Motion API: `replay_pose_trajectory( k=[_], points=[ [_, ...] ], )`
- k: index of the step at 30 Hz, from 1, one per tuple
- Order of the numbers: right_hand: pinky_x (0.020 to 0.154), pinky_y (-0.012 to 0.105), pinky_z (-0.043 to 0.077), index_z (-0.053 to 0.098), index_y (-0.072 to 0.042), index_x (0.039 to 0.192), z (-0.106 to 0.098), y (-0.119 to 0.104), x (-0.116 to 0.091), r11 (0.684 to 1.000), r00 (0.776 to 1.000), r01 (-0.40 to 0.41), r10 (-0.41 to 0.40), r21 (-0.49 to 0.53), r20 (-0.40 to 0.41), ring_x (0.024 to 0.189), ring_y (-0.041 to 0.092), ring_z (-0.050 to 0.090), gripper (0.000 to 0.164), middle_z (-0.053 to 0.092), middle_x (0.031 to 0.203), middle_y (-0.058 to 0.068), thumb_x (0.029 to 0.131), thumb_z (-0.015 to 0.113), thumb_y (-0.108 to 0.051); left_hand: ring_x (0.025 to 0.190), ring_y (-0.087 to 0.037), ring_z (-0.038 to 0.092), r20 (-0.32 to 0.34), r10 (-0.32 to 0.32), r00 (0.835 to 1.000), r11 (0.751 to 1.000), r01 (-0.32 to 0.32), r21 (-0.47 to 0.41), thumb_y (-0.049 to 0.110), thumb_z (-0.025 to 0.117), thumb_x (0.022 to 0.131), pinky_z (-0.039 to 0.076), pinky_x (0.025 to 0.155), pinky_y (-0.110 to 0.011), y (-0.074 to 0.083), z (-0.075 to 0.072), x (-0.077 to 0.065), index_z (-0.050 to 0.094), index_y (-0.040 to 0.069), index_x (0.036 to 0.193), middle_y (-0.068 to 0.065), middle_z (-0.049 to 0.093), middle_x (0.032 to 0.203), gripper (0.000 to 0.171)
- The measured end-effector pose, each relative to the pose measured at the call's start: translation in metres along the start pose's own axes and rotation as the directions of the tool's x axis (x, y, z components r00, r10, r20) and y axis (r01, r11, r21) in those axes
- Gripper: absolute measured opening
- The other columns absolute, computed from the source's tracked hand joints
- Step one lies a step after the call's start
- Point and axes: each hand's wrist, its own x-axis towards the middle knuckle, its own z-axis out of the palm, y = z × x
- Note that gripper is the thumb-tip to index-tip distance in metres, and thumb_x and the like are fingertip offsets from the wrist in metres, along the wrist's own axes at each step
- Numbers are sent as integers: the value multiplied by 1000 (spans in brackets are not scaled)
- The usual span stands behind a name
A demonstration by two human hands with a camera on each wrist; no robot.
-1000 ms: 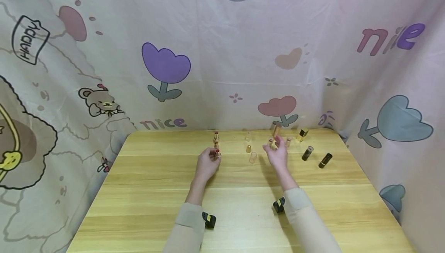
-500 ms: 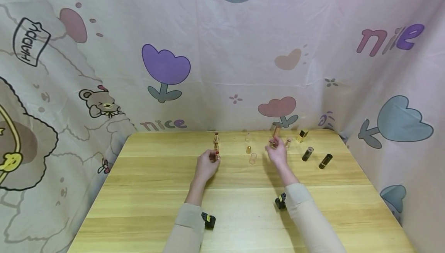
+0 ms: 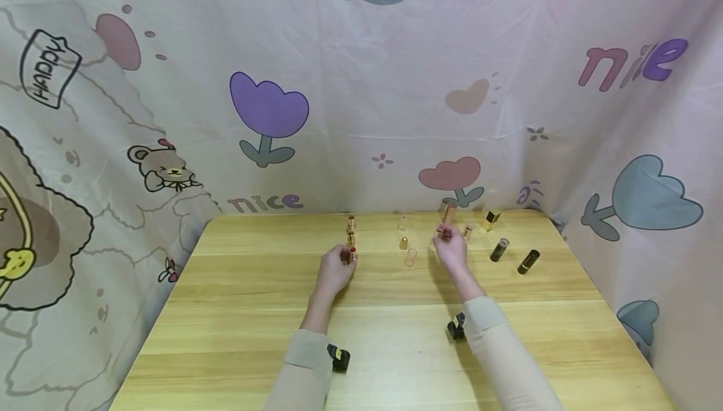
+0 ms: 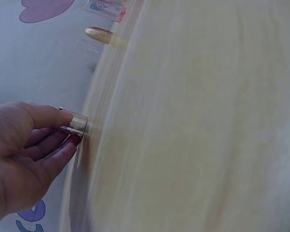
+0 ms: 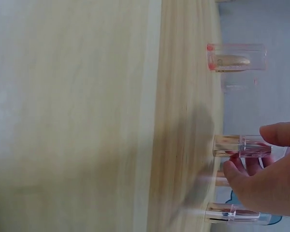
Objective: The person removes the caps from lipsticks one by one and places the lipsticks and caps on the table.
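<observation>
Left hand [image 3: 337, 268]: curled to a narrow pinch; holding the gold base of a red lipstick [image 3: 353, 253] between thumb and fingertips.
Red lipstick: upright on the table [image 3: 237, 310], red tip uppermost; nearest of 3 in a line running toward the back edge.
Other gold-bodied lipsticks [image 3: 351, 238]: 2, standing just behind the red lipstick.
Right hand [image 3: 452, 251]: bent at the fingers, parted only by the width of the thing held; gripping a capped lipstick [image 5: 226, 146] by its clear upper part, with the thumb on 1 side and fingertips on the other.
Capped lipstick: gold below, clear above, upright; contact with the table hard to tell.
Between the hands: from near to far, a clear cap [image 3: 411, 257] with a red rim, a gold round-topped piece [image 3: 403, 243] and a smaller clear piece [image 3: 403, 223].
Around the right hand: a copper tube [image 3: 450, 213] just beyond, a clear-topped lipstick [image 3: 468, 232] just to the right.
Farther right: a gold-and-black tube [image 3: 491, 219], a grey-topped dark tube [image 3: 499, 250] and a black tube [image 3: 528, 261], each apart from the next.
Sleeves [image 3: 499, 348]: light beige.
Backdrop [image 3: 361, 85]: pale cloth, printed with tulips, a bear and "nice".
</observation>
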Motion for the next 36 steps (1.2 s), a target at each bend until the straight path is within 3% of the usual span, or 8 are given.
replay_pose_trajectory(
  k=[8, 16, 18, 22, 26, 36],
  points=[
    [108, 42, 51, 55, 10, 128, 1, -1, 0, 999, 1000, 17, -17, -27, -18, 121, 36, 56, 30, 59, 126, 26, 99, 58, 4, 100, -31, 68, 7, -14, 1000, 1000, 14, 9, 1, 75, 92, 59, 95, -47, 2, -2, 0, 68, -3, 116, -15, 72, 106, 25],
    [85, 13, 49, 57, 9, 128, 1, -2, -6, 1000, 999, 29, -29, -7, -17, 120, 34, 60, 30, 61, 123, 22, 99, 60, 3, 109, -34, 69, 7, -32, 999, 999, 32, -37, -2, 75, 91, 57, 102, -49, 2, -1, -1, 64, -2, 123, -17, 72, 114, 35],
    [86, 13, 49, 56, 9, 131, 1, -1, -7, 999, 999, 30, -30, -9, -16, 121, 34, 59, 32, 60, 126, 23, 100, 60, 1, 112, -34, 68, 6, -46, 999, 997, 46, -63, -2, 75, 90, 57, 102, -48, 2, -1, -2, 61, -2, 127, -18, 70, 117, 39],
    [97, 25, 51, 54, 10, 135, 0, -1, -9, 1000, 999, 27, -27, -11, -20, 124, 36, 58, 36, 59, 130, 26, 101, 60, -3, 118, -36, 65, -13, -61, 998, 993, 60, -103, -1, 76, 89, 55, 106, -49, 5, -2, -3, 56, -3, 134, -20, 64, 126, 49],
    [102, 34, 53, 53, 9, 137, 0, -2, -13, 1000, 1000, 11, -11, 16, -27, 124, 36, 57, 39, 57, 132, 26, 102, 60, -6, 124, -36, 61, -41, -45, 998, 992, 40, -121, 2, 76, 90, 51, 110, -49, 8, -3, -4, 54, -1, 138, -20, 58, 134, 53],
    [96, 25, 51, 50, 5, 143, 1, -7, -18, 989, 999, 1, 6, 147, -41, 123, 31, 56, 45, 57, 135, 23, 104, 62, -15, 133, -37, 53, -115, 68, 991, 979, -88, -185, 1, 75, 90, 47, 115, -49, 18, -4, -6, 48, -2, 146, -19, 53, 143, 62]
  ],
)
